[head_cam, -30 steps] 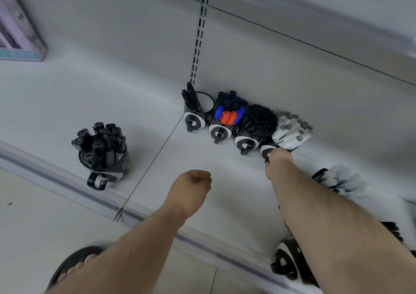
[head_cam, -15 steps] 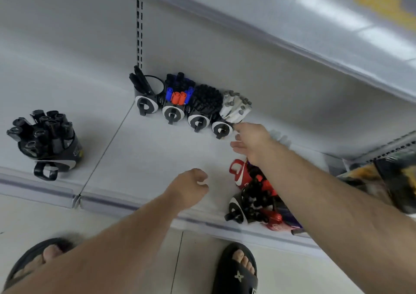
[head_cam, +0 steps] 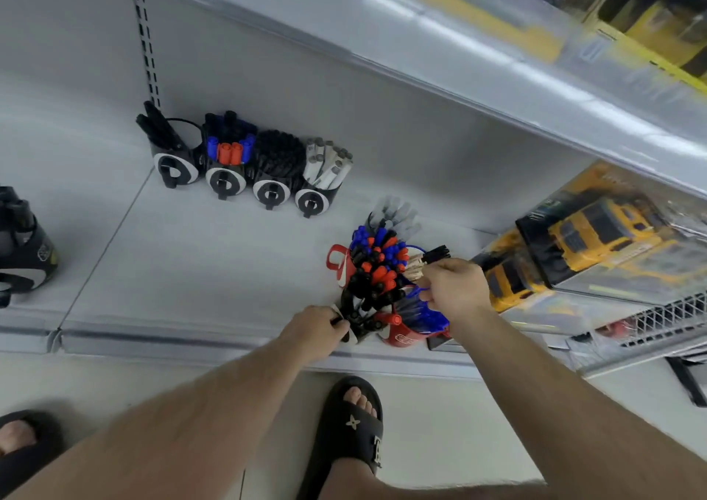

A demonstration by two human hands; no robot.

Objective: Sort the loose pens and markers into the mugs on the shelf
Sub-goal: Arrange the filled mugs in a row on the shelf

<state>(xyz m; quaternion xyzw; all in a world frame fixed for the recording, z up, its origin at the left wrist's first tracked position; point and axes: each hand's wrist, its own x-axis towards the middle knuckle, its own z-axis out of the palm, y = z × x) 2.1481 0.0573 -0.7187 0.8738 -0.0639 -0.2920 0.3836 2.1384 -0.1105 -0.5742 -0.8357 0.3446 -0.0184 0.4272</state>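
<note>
A white shelf under another shelf board carries four black mugs along its back wall. Near its front edge, crowded red mugs bristle with pens. The left hand grips a black mug handle; the right hand pinches a black-capped marker.

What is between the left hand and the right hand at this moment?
In the head view, a black mug packed with black and red markers lies between them. The left hand grips the mug; the right hand pinches markers.
</note>
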